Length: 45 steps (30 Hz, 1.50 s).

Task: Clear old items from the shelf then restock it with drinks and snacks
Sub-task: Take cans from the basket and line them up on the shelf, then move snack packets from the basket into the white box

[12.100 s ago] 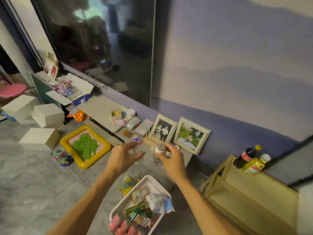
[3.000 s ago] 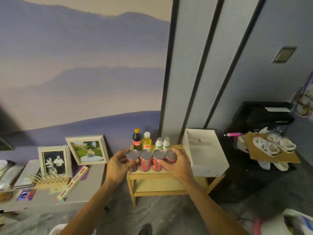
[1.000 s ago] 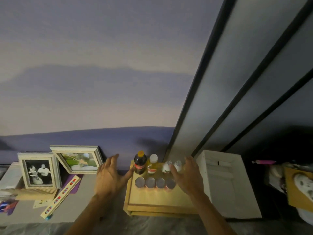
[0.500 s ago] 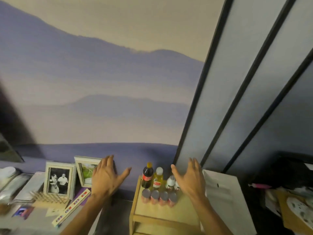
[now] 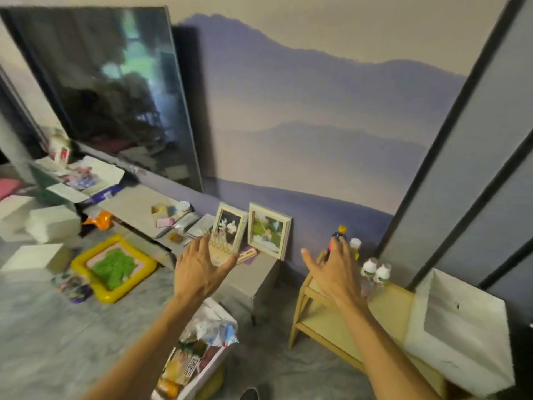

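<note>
A small wooden shelf [image 5: 386, 301] stands against the wall at the right. On its top sit a dark cola bottle [image 5: 339, 232], a yellow bottle [image 5: 355, 246] and two small white bottles [image 5: 376, 272]. My right hand [image 5: 334, 272] hovers open in front of these bottles and hides the cans behind it. My left hand [image 5: 202, 269] is open in the air, left of the shelf, above a white basket [image 5: 212, 363] on the floor that holds snack packets [image 5: 184, 368] and a crumpled wrapper.
Two framed photos [image 5: 251, 229] lean on the wall on a low grey bench [image 5: 259, 272]. An empty white box [image 5: 461, 336] rests on the shelf's right end. A big dark screen [image 5: 109, 90], a yellow tray with green stuff [image 5: 114, 267] and white boxes [image 5: 43, 226] lie to the left.
Both hands drew back from the cans set on the shelf, staying open. My view swung left and down, bringing the floor basket, the screen and the yellow tray into sight.
</note>
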### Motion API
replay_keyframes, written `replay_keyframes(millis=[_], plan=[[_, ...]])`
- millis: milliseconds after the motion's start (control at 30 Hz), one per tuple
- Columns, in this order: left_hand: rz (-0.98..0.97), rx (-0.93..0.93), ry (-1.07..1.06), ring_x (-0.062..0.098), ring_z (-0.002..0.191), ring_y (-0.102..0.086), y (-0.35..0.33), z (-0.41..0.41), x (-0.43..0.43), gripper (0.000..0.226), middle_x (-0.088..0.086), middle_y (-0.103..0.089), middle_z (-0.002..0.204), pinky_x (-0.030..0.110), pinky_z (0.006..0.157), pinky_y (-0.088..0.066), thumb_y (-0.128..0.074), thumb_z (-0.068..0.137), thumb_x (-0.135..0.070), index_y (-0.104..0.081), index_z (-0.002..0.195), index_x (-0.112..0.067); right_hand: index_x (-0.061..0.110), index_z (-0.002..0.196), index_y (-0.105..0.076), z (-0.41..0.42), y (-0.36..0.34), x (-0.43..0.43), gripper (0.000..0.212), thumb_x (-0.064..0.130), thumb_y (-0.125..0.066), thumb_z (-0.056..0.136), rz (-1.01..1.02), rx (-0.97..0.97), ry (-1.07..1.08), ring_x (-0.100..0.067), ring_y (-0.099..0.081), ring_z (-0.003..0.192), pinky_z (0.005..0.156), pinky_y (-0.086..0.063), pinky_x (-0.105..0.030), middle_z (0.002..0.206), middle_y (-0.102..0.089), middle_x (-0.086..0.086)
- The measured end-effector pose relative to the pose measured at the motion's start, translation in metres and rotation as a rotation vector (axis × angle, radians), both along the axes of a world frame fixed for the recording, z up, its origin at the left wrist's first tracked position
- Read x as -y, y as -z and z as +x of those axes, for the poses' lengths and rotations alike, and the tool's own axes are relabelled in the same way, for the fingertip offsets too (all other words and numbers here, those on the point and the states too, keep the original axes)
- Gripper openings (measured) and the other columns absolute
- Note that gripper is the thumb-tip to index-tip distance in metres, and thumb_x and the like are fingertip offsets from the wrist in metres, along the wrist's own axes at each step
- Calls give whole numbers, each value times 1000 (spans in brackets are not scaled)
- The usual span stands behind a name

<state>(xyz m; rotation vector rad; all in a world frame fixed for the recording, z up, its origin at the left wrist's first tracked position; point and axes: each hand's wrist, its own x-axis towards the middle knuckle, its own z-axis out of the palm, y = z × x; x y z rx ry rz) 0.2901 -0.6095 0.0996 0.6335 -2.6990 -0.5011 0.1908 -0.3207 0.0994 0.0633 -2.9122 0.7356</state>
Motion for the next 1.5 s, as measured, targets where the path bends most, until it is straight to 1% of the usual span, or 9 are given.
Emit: replay_keyframes(millis=[100, 200, 367, 667, 800, 900, 1167, 1400, 1500], plan=[[-26, -8, -91, 28, 132, -57, -10, 56, 30, 104, 6, -56, 150, 49, 108, -50, -39, 79, -99, -47, 150, -23, 12, 162, -33, 33, -3, 45, 109, 89, -44, 86, -19, 29, -134, -33, -29, 155, 121, -36, -51, 170, -30, -12], [-35, -20, -164, 30, 132, -57, -18, 100, 59, 105, 9, -57, 149, 48, 108, -50, -43, 80, -96, -47, 151, -19, 16, 155, -41, 61, -8, 85, 103, 90, -42, 84, -34, -15, -224, -31, -44, 143, 106, -49, -47, 159, -42, -10], [-13, -21, -217, 30, 134, -55, -14, 154, 99, 105, 9, -55, 151, 48, 108, -50, -43, 82, -94, -48, 152, -17, 16, 163, -31, 90, 1, 142, 129, 106, -21, 71, -40, 22, -339, -30, -35, 152, 110, -48, -46, 169, -31, -9], [95, 159, -220, 30, 136, -55, 44, 210, 156, 110, 6, -52, 156, 52, 108, -50, -36, 79, -100, -44, 155, -21, 14, 157, -36, 144, 40, 216, 109, 93, -42, 82, 103, 88, -446, -28, -46, 143, 100, -56, -45, 159, -45, -8], [168, 269, -204, 32, 136, -54, 70, 213, 165, 114, 8, -51, 156, 51, 108, -50, -36, 76, -102, -44, 155, -20, 10, 160, -33, 161, 65, 229, 107, 85, -53, 86, 158, 174, -451, -28, -41, 148, 107, -52, -43, 164, -40, -10], [215, 337, -185, 30, 135, -55, 91, 207, 167, 115, 7, -51, 156, 50, 107, -51, -35, 75, -102, -43, 155, -21, 10, 157, -36, 160, 89, 234, 110, 89, -48, 81, 180, 230, -456, -29, -43, 146, 108, -51, -43, 161, -43, -10], [274, 528, -208, 28, 136, -54, 145, 158, 176, 117, 5, -50, 157, 48, 110, -48, -33, 72, -105, -43, 156, -24, 15, 157, -36, 104, 177, 255, 102, 86, -55, 85, 276, 368, -540, -29, -50, 137, 94, -56, -40, 157, -44, -10], [239, 644, -138, 22, 124, -60, 246, 109, 204, 99, -1, -59, 146, 43, 105, -51, -44, 77, -97, -48, 150, -30, 15, 147, -47, 41, 301, 275, 103, 90, -54, 77, 390, 409, -674, -27, -53, 129, 95, -55, -39, 145, -53, -7], [223, 709, -90, 23, 124, -61, 316, 92, 216, 97, -3, -58, 148, 44, 104, -52, -43, 77, -96, -48, 150, -32, 13, 150, -44, 32, 366, 284, 109, 91, -51, 74, 517, 430, -772, -34, -47, 139, 110, -47, -48, 153, -48, -12]])
